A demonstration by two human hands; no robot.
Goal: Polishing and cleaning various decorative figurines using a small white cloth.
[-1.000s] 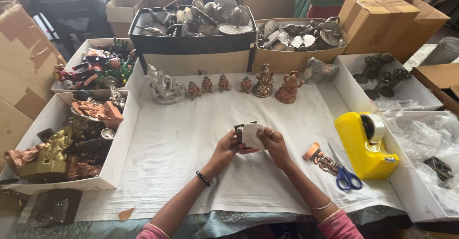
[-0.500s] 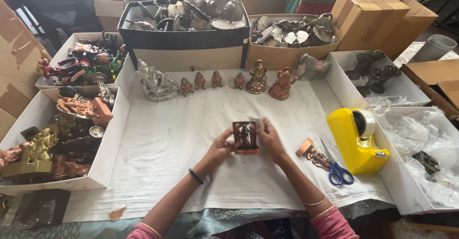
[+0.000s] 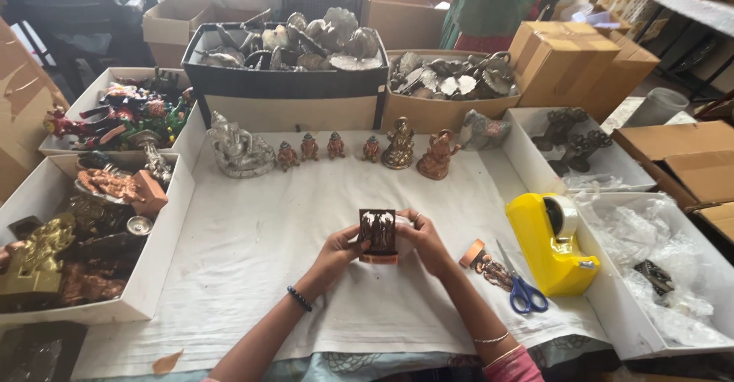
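Item: dark relief plaque (image 3: pixel 378 233), now turned face-up toward you; your left hand (image 3: pixel 336 252) and right hand (image 3: pixel 425 241) both grasp its edges.

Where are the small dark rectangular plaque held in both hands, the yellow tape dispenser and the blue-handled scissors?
small dark rectangular plaque (image 3: pixel 378 230), head view, its front face.
yellow tape dispenser (image 3: pixel 552 250), head view, its yellow body.
blue-handled scissors (image 3: pixel 526 293), head view, the blue handle loops.

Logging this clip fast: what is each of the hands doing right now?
Left hand: closed on the left edge of the small dark relief plaque.
Right hand: closed on the plaque's right edge, holding it upright.
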